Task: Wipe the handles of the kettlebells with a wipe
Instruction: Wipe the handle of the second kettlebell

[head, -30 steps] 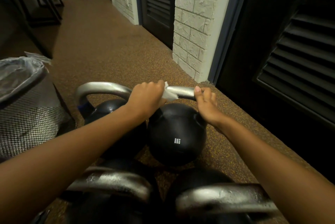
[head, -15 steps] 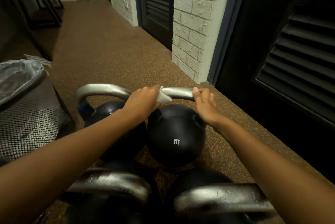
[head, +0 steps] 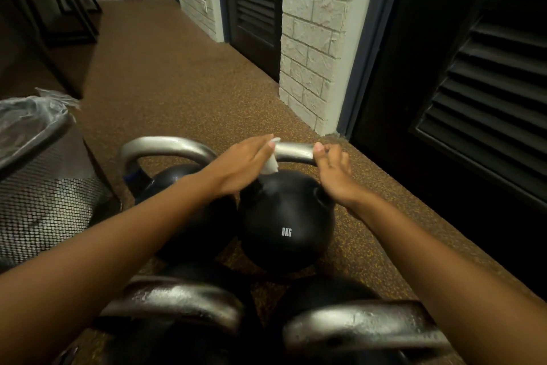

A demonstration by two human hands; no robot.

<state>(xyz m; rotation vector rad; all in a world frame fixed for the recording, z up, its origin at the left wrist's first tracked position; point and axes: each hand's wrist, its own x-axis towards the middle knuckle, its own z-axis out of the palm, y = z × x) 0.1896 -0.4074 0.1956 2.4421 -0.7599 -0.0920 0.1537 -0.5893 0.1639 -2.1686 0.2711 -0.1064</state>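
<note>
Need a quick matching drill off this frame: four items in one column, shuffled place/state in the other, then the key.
Items:
1. wipe
2. right hand
3. mesh bin
4. 8KG kettlebell

Descriptions:
A. lined with a plastic bag, far left
B. black, on the speckled floor
C. white, under the left hand on the silver handle
D. resting on the handle's right end

Pairs: 1-C, 2-D, 3-A, 4-B

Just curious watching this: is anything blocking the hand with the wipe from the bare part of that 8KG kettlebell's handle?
Nothing visible. The left hand presses the wipe on the handle; bare metal runs clear to the right hand gripping the far end.
</note>
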